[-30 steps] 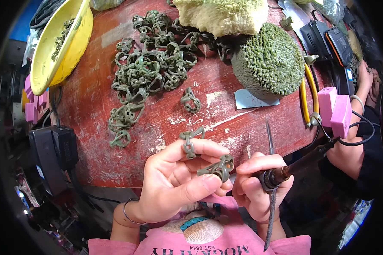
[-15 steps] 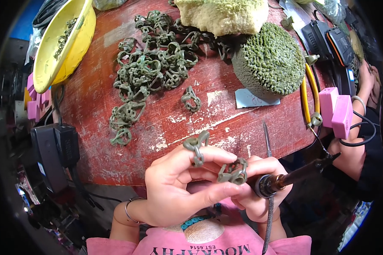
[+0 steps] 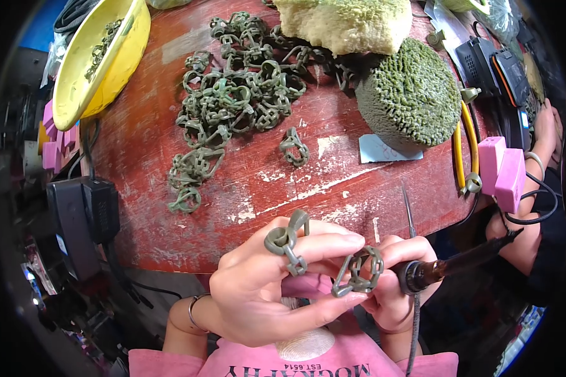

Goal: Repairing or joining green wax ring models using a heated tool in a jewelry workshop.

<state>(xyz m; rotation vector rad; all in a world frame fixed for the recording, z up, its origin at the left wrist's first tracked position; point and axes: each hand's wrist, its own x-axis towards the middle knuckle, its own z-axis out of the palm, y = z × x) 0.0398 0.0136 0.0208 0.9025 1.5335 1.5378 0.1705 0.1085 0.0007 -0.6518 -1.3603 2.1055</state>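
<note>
My left hand (image 3: 251, 286) is raised at the table's near edge, its thumb and fingers closed on a dark green chain-link ring (image 3: 366, 267). Another green link piece (image 3: 287, 242) hangs looped over its fingers. My right hand (image 3: 399, 295) meets it at the ring, fingertips touching or very close to it. That hand grips a soldering-iron-like pen (image 3: 427, 273) with a dark tip pointing right and a grey cord hanging down. A thin pointed metal tool (image 3: 408, 210) also sticks up from its fingers. A single green link piece (image 3: 294, 147) lies beyond my hands.
A heap of green link pieces (image 3: 239, 94) covers the red table's (image 3: 333, 188) far middle. Right of it stand a round green porous block (image 3: 412, 94), a pale sponge-like block (image 3: 346, 25), a blue paper (image 3: 387, 149) and yellow-handled pliers (image 3: 468, 144). A yellow bowl (image 3: 122, 69) tilts at left. Another person's arm (image 3: 541, 135) shows right.
The ring between my hands has been turned, so its opening shows more. The table things sit slightly further right in view. Both hands keep their holds.
</note>
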